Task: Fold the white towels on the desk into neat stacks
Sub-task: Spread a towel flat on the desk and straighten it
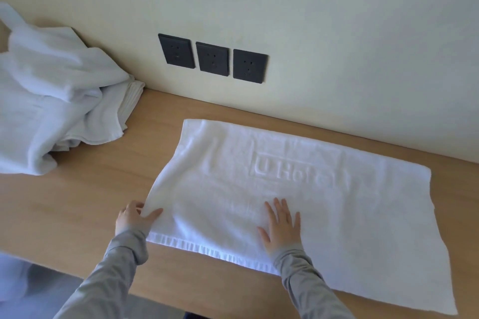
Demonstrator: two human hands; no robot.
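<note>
Head view. A rectangular white terry towel point(298, 202) lies spread flat on the light wooden surface point(77, 202). Its far long edge runs close to the cream wall point(311, 21), and its near edge, a ribbed hem, runs along the front of the surface. Raised lettering in a frame is woven into the middle of the cloth.

The left hand point(132, 220) is at the towel's near-left corner and pinches the edge, thumb on top and fingers curled beneath, so the corner lifts slightly off the surface. The right hand point(281, 225) rests palm down on the towel just inside the hem, fingers straight and slightly spread, holding nothing. Both forearms wear grey sleeves point(305, 282).

A heap of crumpled white towels point(51, 101) sits at the left end of the surface, well apart from the flat towel. Three black wall sockets point(212, 59) are set side by side in the wall above.
</note>
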